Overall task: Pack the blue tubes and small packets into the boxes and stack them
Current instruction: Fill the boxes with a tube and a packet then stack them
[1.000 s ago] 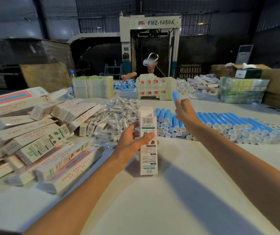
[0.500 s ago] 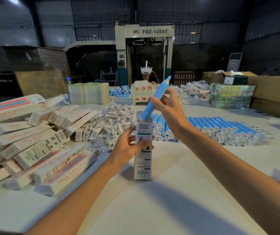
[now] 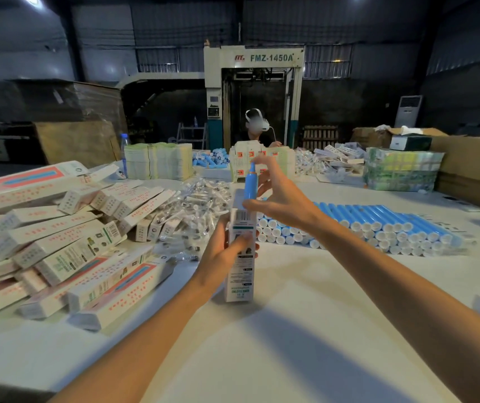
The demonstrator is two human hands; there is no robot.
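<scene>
Well, gripped box with left hand, pinched blue tube, seemingly half inside, with right hand. Read "FMZ-1450A" on machine.

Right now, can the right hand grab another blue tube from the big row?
Probably not yet: the right hand pinches a blue tube partway in the box. The row lies just beyond it with nothing between.

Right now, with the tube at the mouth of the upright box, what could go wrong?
1. The blue tube is only pinched by the right hand, so it could slip or snag at the open top of the box.
2. The box stands on its narrow end, gripped only by the left hand. A hard push might tip or buckle it.
</scene>
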